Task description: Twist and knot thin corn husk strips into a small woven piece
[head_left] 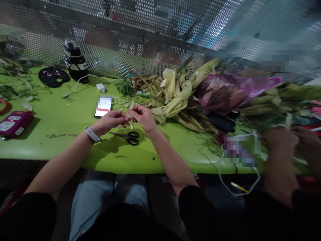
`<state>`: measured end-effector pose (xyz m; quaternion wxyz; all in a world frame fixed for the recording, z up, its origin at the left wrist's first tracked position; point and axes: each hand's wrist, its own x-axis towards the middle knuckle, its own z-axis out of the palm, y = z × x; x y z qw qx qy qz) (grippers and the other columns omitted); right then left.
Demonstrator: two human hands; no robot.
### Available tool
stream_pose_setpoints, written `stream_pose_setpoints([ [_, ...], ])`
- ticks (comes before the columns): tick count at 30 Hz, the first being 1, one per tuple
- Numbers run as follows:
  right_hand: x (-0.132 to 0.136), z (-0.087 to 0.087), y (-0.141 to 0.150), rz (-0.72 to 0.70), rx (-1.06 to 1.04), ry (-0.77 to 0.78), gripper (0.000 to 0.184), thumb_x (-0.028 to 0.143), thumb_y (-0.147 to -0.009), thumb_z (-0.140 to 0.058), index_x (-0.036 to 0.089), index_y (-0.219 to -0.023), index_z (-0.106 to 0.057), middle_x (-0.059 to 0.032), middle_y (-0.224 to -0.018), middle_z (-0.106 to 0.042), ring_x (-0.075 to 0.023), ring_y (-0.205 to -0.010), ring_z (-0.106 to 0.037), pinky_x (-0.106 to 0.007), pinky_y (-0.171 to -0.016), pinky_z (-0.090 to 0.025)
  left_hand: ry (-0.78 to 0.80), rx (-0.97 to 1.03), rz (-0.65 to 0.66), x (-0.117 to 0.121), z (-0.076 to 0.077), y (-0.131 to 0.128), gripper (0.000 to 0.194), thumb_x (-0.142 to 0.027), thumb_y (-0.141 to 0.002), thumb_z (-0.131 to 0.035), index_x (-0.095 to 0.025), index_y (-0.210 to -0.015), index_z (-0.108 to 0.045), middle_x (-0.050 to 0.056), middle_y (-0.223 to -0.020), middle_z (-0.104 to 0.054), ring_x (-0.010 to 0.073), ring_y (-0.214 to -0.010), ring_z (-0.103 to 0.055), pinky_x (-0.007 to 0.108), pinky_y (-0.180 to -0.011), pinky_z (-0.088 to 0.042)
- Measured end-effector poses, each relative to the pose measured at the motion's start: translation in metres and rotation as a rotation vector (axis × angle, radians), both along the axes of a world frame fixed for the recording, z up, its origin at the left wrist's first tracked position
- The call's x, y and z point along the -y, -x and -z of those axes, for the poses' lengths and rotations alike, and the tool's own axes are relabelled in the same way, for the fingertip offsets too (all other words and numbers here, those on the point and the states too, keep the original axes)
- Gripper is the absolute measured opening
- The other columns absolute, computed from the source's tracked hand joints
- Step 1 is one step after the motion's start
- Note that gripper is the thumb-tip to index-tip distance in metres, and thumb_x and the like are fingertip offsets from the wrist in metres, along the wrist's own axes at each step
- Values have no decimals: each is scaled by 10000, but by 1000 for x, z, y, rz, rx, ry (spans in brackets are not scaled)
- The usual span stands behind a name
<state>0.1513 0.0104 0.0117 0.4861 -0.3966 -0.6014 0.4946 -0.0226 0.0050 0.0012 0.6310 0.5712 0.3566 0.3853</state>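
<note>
My left hand (112,121) and my right hand (142,117) meet above the green table (70,147), fingers pinched together. Between them is a pale strip of corn husk (130,107), gripped by both. Thin whitish shreds dangle just under the fingers. Black-handled scissors (132,138) lie on the table below my hands, blades pointing left. A phone (103,107) with a lit screen rests beyond my left wrist. Behind my right hand rises a heap of corn husks (175,93), pale green to dry brown.
A dark bottle (75,62), black mask (54,77), white charger (100,87) and cable stand towards the back left. A purple device (16,124) sits at left. A purple plastic bag (225,90) lies among the husks. At right a co-worker's hands (281,137) work over a white cable.
</note>
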Motion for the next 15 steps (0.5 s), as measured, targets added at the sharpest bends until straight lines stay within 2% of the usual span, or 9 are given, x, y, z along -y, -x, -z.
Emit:
stream_pose_setpoints([
  [3,2,-2,1,52,-69,12,342,467,-682,-761,180,-679,-575,64,-528,-529,-55,-464,-446,-203,-466,-366,-17,-21,30,1,-1,2,213,-313,-703,-811,-159,-801,-701,40,-755,-709,116,-668,-649,237,-612,-495],
  [10,2,-5,0,131,-96,71,270,381,-707,-743,191,-692,-551,70,-532,-531,-47,-447,-442,-194,-452,-373,-4,-105,177,7,-7,2,227,-312,-689,-826,-139,-779,-709,52,-736,-717,98,-587,-622,219,-541,-472],
  [15,0,-4,-3,158,-158,99,286,391,-673,-763,190,-703,-562,75,-529,-530,-44,-442,-430,-190,-441,-365,0,-112,281,9,-10,2,231,-314,-689,-829,-135,-761,-702,38,-684,-698,92,-550,-613,212,-530,-476],
])
